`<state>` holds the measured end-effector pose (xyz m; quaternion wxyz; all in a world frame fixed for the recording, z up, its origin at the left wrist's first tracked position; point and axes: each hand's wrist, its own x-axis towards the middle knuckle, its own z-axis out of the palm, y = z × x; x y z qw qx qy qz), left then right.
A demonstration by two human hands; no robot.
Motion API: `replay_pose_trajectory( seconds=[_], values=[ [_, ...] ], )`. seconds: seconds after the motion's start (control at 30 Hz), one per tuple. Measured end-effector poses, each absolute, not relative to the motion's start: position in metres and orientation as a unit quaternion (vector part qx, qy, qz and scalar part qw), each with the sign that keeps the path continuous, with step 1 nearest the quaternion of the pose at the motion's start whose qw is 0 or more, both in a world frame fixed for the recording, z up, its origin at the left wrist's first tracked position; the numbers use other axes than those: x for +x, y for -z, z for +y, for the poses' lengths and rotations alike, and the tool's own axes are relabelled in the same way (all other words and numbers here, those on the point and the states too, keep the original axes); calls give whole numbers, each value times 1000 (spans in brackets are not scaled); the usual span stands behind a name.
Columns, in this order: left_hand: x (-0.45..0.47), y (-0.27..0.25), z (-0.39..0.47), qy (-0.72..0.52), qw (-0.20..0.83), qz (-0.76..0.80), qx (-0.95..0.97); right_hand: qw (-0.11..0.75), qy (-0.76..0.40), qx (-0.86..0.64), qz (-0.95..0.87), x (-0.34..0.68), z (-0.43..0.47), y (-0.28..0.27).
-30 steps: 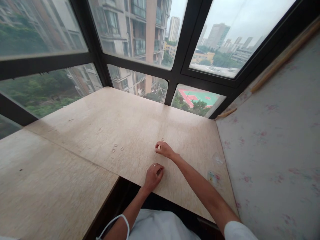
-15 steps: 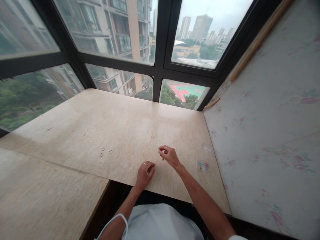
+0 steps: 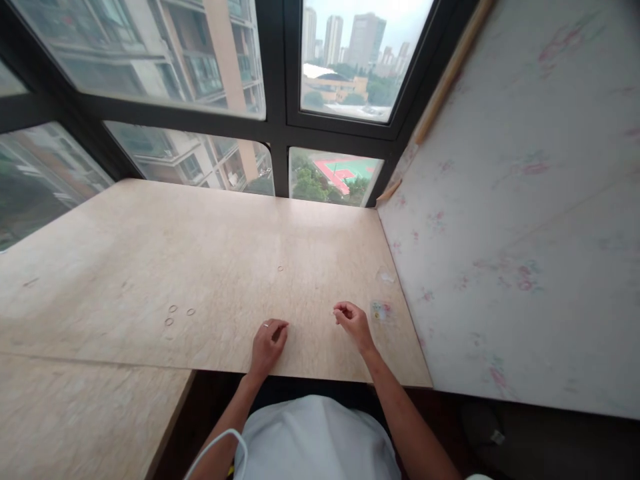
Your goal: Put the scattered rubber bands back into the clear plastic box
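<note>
My left hand (image 3: 269,345) rests near the table's front edge, fingertips pinched together and a ring on one finger. To its right, my right hand (image 3: 353,324) is held over the tabletop with thumb and forefinger pinched. What either pinch holds, if anything, is too small to make out. A small clear box (image 3: 383,311) with coloured bits inside lies just right of my right hand. Beyond the hands is a single thin ring (image 3: 280,269). Farther left lie three more thin rings, among them a ring (image 3: 173,309) and a ring (image 3: 191,312).
The marbled tabletop (image 3: 225,247) runs back to dark window frames (image 3: 280,160). A clear plastic piece (image 3: 385,275) sits near the flowered wall (image 3: 480,253) on the right. A thin stick-like thing (image 3: 31,283) lies far left. A lower-left table section (image 3: 85,413) adjoins.
The view has turned to the right. My right hand has moved right, away from the left hand and closer to the clear box. My left hand has stayed about where it was.
</note>
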<state>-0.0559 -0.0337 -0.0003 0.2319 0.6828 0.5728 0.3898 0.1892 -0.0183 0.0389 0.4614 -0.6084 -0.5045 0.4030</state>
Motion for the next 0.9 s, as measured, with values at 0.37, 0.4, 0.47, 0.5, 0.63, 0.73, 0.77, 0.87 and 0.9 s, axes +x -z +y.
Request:
replay_pose_trajectory(
  seconds=[0.37, 0.4, 0.47, 0.5, 0.63, 0.73, 0.77, 0.87, 0.9],
  values=[
    [-55, 1, -33, -385, 227, 576, 684, 499, -327, -692, -406, 255, -64, -34],
    [-55, 1, -32, -384, 226, 577, 685, 502, -317, -699, -399, 260, -66, -34],
    [-56, 2, -32, -381, 224, 577, 686, 506, -295, -713, -385, 271, -68, -36],
    [-56, 3, -32, -380, 224, 577, 687, 507, -283, -721, -379, 277, -68, -36],
    [-56, 2, -31, -375, 223, 580, 688, 505, -238, -747, -361, 299, -66, -34],
    [-55, 2, -31, -371, 224, 583, 687, 496, -215, -761, -358, 310, -64, -30],
    [-55, 2, -31, -369, 223, 585, 687, 492, -211, -764, -359, 312, -63, -28],
    [-54, 2, -31, -368, 219, 589, 685, 484, -208, -767, -366, 315, -64, -25],
    [-54, 2, -31, -369, 219, 591, 684, 483, -207, -767, -368, 315, -65, -25]
  ],
)
